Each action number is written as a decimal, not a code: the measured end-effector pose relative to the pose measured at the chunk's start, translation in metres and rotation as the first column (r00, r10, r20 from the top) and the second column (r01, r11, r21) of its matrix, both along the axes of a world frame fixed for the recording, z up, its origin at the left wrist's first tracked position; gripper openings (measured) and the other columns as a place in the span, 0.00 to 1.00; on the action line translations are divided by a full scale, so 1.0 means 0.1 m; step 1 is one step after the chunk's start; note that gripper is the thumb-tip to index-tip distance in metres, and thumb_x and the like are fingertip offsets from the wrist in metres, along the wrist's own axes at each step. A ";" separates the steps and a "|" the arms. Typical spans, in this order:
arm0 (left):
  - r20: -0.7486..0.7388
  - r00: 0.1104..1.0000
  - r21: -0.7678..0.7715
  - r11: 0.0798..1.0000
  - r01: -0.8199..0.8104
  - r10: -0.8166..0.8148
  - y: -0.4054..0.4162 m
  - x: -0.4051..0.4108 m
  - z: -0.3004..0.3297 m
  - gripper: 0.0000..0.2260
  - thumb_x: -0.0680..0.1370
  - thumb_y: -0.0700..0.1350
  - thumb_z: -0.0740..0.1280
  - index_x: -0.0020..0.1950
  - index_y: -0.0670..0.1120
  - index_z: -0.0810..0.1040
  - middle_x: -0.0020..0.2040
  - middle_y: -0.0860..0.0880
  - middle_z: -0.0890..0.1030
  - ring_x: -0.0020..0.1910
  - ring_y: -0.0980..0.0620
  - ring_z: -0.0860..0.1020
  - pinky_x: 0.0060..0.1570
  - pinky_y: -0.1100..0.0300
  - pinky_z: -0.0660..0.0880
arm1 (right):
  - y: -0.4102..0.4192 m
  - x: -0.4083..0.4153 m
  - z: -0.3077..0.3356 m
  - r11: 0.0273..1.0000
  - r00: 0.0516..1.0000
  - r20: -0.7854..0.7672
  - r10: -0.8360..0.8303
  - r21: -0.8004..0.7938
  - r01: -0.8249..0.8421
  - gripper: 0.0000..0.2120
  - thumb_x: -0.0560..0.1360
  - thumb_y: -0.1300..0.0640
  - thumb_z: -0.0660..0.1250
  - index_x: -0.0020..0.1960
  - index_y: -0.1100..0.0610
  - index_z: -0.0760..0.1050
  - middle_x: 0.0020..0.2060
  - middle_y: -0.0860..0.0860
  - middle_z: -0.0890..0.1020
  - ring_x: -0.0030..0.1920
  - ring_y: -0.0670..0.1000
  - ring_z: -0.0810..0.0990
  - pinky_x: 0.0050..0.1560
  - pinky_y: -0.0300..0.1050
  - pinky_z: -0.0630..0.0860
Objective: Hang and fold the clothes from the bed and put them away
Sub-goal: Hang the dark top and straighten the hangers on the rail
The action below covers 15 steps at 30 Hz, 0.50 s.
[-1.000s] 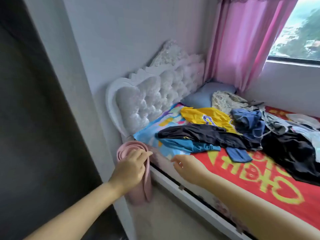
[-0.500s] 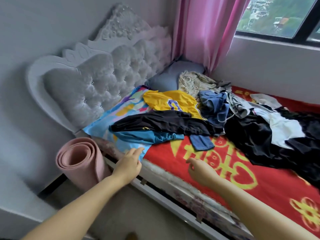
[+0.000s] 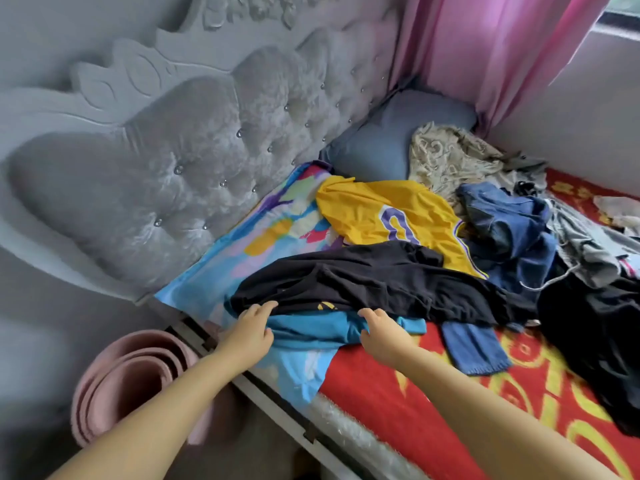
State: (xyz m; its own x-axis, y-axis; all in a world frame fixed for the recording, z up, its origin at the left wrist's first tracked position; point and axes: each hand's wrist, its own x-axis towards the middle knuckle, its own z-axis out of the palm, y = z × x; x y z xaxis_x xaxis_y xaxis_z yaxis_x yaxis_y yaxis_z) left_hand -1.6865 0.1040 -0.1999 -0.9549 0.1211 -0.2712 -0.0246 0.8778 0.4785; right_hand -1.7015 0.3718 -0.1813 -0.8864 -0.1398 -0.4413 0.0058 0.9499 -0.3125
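Head view: left hand (image 3: 250, 332) at 7 o'clock, fingers curled, pinching the near edge of the black garment (image 3: 374, 285). Right hand (image 3: 382, 336) at 6 o'clock, fingers curled onto the blue shirt (image 3: 311, 329) under it. Clothes pile on the bed (image 3: 374, 389) runs center to 3 o'clock; yellow jersey (image 3: 377, 211) at 12. Pink rolled mat (image 3: 128, 379) at 8.

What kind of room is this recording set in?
Most likely a home bedroom. A bed with a tufted grey headboard and a blue-grey pillow fills the view, loose clothes are heaped on its red cover, and a pink curtain hangs by a window.
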 end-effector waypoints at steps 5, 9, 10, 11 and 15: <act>0.107 0.993 -0.189 0.982 -0.022 0.043 -0.37 -0.80 -0.55 0.27 0.79 0.40 0.57 0.77 0.50 0.54 0.75 0.49 0.57 0.72 0.48 0.58 0.65 0.53 0.65 | -0.50 -1.01 -0.48 0.999 0.998 0.059 0.023 0.035 -0.025 0.25 0.78 0.58 0.58 0.74 0.57 0.59 0.69 0.56 0.64 0.67 0.60 0.66 0.60 0.53 0.72; 0.191 0.979 -0.259 0.966 -0.014 0.066 -0.61 -1.10 -1.00 0.30 0.80 0.41 0.58 0.79 0.50 0.49 0.79 0.49 0.47 0.77 0.47 0.50 0.71 0.52 0.58 | -0.77 -1.61 -0.83 1.000 1.000 -0.003 0.004 -0.019 -0.004 0.32 0.79 0.57 0.60 0.78 0.55 0.50 0.76 0.53 0.56 0.74 0.55 0.58 0.67 0.50 0.67; 0.223 0.974 -0.265 0.964 0.016 0.045 -0.65 -1.13 -1.10 0.30 0.80 0.43 0.59 0.79 0.50 0.49 0.79 0.48 0.47 0.77 0.47 0.49 0.71 0.52 0.57 | -0.82 -1.68 -0.91 1.000 1.000 -0.007 -0.012 -0.029 0.012 0.33 0.78 0.57 0.61 0.78 0.56 0.48 0.76 0.53 0.57 0.75 0.55 0.57 0.69 0.51 0.65; 0.261 0.965 -0.253 0.967 0.039 0.030 -0.69 -1.14 -1.20 0.30 0.80 0.45 0.60 0.79 0.50 0.49 0.79 0.48 0.48 0.77 0.47 0.49 0.72 0.52 0.57 | -0.86 -1.74 -1.01 0.999 1.000 0.008 -0.028 -0.032 0.028 0.36 0.78 0.56 0.63 0.79 0.56 0.46 0.74 0.54 0.60 0.74 0.56 0.60 0.70 0.52 0.64; 0.168 0.984 -0.178 0.984 -0.034 0.064 -0.72 -1.15 -1.48 0.19 0.79 0.44 0.62 0.70 0.46 0.66 0.70 0.48 0.65 0.71 0.47 0.61 0.66 0.54 0.64 | -0.94 -1.68 -1.38 0.997 0.992 0.111 -0.058 0.061 0.051 0.36 0.77 0.50 0.65 0.77 0.56 0.49 0.62 0.55 0.76 0.62 0.59 0.74 0.62 0.53 0.69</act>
